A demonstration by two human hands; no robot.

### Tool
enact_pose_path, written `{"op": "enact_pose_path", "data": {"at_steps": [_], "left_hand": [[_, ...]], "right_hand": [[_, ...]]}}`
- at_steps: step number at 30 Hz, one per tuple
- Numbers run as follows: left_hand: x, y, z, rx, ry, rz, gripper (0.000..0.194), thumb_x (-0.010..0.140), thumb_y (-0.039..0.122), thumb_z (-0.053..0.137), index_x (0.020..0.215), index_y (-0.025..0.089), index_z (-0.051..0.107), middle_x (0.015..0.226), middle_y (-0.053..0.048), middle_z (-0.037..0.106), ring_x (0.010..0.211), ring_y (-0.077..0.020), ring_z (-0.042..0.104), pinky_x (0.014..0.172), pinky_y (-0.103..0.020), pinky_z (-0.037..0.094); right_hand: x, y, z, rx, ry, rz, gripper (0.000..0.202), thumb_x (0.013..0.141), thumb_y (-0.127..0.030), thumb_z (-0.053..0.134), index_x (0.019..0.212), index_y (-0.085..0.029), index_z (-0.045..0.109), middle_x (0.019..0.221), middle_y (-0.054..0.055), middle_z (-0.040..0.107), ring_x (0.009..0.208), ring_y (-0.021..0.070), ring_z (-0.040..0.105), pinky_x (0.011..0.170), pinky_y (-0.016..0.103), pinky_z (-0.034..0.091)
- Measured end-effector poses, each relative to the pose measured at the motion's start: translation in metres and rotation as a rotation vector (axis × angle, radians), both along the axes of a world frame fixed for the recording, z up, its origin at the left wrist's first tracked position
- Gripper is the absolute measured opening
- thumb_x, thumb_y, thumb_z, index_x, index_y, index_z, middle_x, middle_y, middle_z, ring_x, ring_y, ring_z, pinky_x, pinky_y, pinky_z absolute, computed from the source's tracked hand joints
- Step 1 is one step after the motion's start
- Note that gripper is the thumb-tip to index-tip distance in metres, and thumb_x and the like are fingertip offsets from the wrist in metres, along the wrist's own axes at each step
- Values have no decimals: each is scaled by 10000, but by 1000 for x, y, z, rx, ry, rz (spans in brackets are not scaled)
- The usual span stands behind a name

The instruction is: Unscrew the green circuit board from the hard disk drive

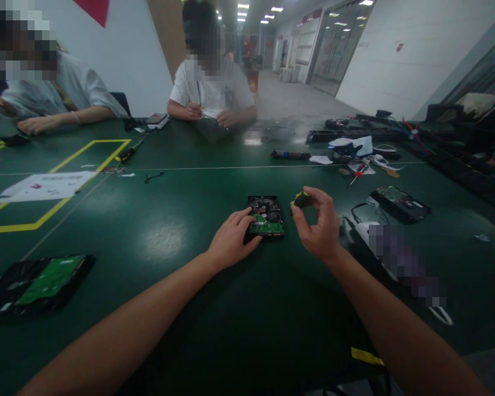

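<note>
A hard drive [268, 212] lies on the green table in front of me, its green circuit board [266, 225] facing up. My left hand [236, 236] grips its left side, with fingers over the board and thumb along the near edge. Pinched in my right hand [319, 225] is a screwdriver [301, 199] with a yellow and black handle. It is held at a slant, and its thin shaft points down and left to the right edge of the drive. Whether the tip touches a screw is too small to tell.
More hard drives lie at the left [45, 283] and right [400, 202]. A blurred-out object with a white cord [367, 234] rests beside my right forearm. Another screwdriver [127, 153], a paper sheet [45, 186] and scattered tools [358, 173] lie farther off. Two people [212, 88] sit opposite.
</note>
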State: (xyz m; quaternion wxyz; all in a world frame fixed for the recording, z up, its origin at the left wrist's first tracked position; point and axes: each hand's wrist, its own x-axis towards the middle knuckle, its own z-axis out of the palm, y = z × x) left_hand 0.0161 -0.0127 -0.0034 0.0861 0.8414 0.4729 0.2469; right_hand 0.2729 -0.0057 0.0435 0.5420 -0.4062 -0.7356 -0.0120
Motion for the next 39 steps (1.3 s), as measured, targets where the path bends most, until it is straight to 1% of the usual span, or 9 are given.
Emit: {"op": "enact_pose_path", "data": {"at_steps": [6,13,16,20,26,28,31,33,39], "left_hand": [[0,0,0,6,-7,-6,448,958,440,676,1326,205,578,1587,-146,495,1470,-328,465,1199,-526,460],[-1,1,-1,10,-19,-11,450,959,442,673,1333,213,570,1578,-147,503,1466,-326,471,1188,-530,469],[-1,0,-1,13,-20,-14,450,956,436,676,1329,207,573,1573,-154,505,1462,-326,474,1191,-527,466],[0,0,-1,9,-16,-8,457,956,444,677,1335,214,570,1584,-148,494,1465,-330,472,1194,-534,462],[0,0,-1,8,-18,-6,460,960,452,672,1337,208,570,1589,-158,482,1469,-330,467,1186,-528,471],[0,0,-2,7,-18,-2,462,960,454,673,1337,207,571,1594,-163,475,1473,-333,463,1188,-531,469],[0,-1,-2,5,-18,4,465,959,451,675,1340,206,569,1607,-167,455,1485,-338,450,1195,-537,460],[0,-1,-2,3,-21,6,470,956,450,679,1344,209,568,1615,-164,447,1489,-340,447,1195,-541,461],[-1,0,-2,4,-39,0,466,945,452,693,1338,236,568,1611,-148,458,1482,-344,462,1175,-561,479]], "right_hand": [[1,-1,5,5,-29,10,569,901,-197,718,1418,-313,511,1164,60,657,923,234,722,867,480,650],[-1,-1,3,-25,-9,104,638,925,-142,656,1497,-321,440,1379,91,646,1057,250,756,957,486,645],[-1,0,2,-19,-9,74,654,928,-152,667,1515,-328,438,1358,78,668,1045,249,755,952,480,652],[1,0,3,22,-41,16,638,905,-174,715,1481,-346,502,1295,63,666,1059,257,723,908,461,667],[0,-2,3,-47,-13,102,639,945,-127,618,1525,-323,438,1455,88,608,1106,244,743,984,467,655],[0,-1,2,-35,-6,84,653,940,-132,631,1530,-321,424,1418,89,626,1056,235,751,950,462,664],[0,0,3,33,-16,12,643,901,-166,708,1482,-325,484,1271,75,652,990,238,722,855,455,676],[1,0,4,50,-31,0,637,884,-173,727,1463,-328,509,1240,76,641,1002,249,702,832,458,676],[1,0,3,-36,19,86,611,938,-147,629,1494,-323,448,1419,103,599,1054,242,744,918,478,673]]}}
